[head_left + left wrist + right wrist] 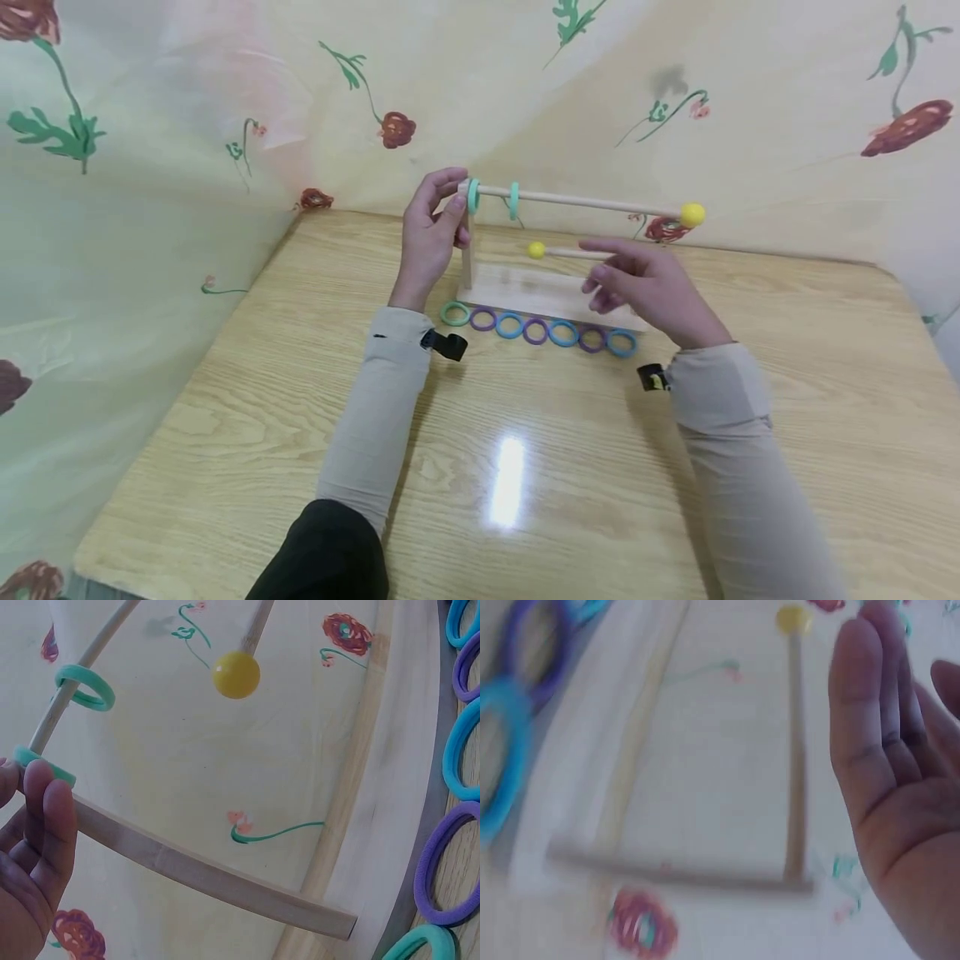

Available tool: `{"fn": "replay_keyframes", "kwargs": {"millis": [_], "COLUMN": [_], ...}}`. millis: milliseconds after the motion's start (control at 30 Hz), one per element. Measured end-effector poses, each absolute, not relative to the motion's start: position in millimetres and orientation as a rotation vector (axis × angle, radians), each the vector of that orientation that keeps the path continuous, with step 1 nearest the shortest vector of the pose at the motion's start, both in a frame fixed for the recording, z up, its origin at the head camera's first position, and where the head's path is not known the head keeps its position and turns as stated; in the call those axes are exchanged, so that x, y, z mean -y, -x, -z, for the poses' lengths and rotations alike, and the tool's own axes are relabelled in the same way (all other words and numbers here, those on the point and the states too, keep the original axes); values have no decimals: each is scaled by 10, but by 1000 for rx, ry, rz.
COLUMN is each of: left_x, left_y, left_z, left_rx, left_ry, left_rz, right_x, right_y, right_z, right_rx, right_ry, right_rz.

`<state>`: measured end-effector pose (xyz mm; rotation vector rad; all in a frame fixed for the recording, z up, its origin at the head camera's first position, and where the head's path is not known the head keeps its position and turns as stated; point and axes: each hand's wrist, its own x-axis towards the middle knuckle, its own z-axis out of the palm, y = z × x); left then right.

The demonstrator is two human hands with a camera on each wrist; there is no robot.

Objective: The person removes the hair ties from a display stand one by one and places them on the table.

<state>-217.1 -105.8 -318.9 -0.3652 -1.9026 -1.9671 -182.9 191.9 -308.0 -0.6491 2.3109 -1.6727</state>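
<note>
A wooden stand (540, 287) has an upright post at its left and two rods, each tipped with a yellow ball. My left hand (431, 229) grips the top of that post, its fingertips beside a mint-green hair tie (473, 196) at the rod's left end. A second mint-green hair tie (513, 201) hangs on the upper rod (592, 202), a little to the right. Around the lower rod's (573, 253) right part, my right hand (645, 283) hovers with loosely extended fingers and nothing in them. In the right wrist view it is apart from the rod.
Along the stand's front edge lies a row of several hair ties, among them a green one (454, 314), a purple one (536, 332) and a blue one (621, 343). The wooden table (300, 417) meets a flower-patterned cloth (225, 50) behind the stand.
</note>
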Motion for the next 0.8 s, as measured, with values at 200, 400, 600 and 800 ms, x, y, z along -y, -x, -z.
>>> {"fn": "replay_keyframes", "kwargs": {"millis": [200, 400, 600, 800], "left_x": [1061, 1055, 1031, 1057], "left_y": [2178, 2190, 2193, 2192], "left_z": [3193, 3201, 3205, 3202], "left_rx": [1898, 1903, 1910, 1907], "left_ry": [366, 351, 355, 347], "left_rz": [1960, 1977, 1971, 1968], "right_x": [-1463, -1127, -972, -964], "right_y": [2047, 2186, 2228, 2224], "right_z": [3039, 3033, 3055, 3093], "right_rx": [-2229, -2125, -2163, -2202], "right_ry": [653, 636, 575, 538], "right_rz": [1754, 1901, 1945, 1937]}}
